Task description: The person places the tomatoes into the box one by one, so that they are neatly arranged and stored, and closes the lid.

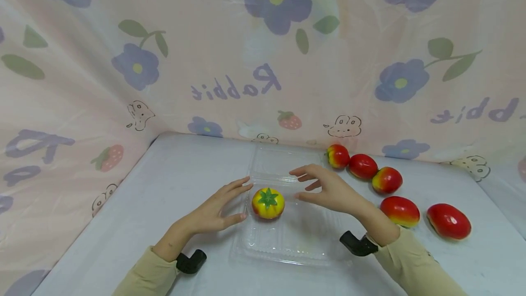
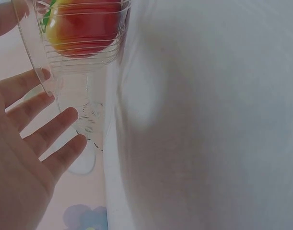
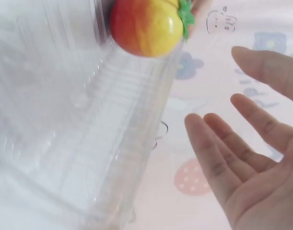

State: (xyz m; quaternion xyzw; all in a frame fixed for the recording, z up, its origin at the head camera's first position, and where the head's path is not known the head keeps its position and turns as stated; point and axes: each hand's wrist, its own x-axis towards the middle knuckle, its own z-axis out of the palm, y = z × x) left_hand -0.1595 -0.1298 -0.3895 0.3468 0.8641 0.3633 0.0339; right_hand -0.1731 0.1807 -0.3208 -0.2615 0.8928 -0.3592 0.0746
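Note:
A red-and-yellow toy tomato [image 1: 268, 203] with a green leafy top sits at the left side of a clear plastic clamshell box [image 1: 308, 236]. The lid [image 1: 283, 161] is folded back behind the base. My left hand [image 1: 215, 209] is beside the box's left edge, thumb and fingers spread and nothing gripped. In the left wrist view, its fingertips are right at the clear rim [image 2: 38, 72]. Over the right part of the box hovers my right hand [image 1: 328, 188], fingers extended and slightly bent, holding nothing. The right wrist view shows its palm [image 3: 271, 191] apart from the tomato.
Several red-and-yellow toy fruits lie in a slanting row on the right, from one by the lid [image 1: 338, 156] to an oval one [image 1: 449, 221] nearer the front. A printed curtain [image 1: 230, 49] hangs behind the white-covered table [image 1: 185, 168].

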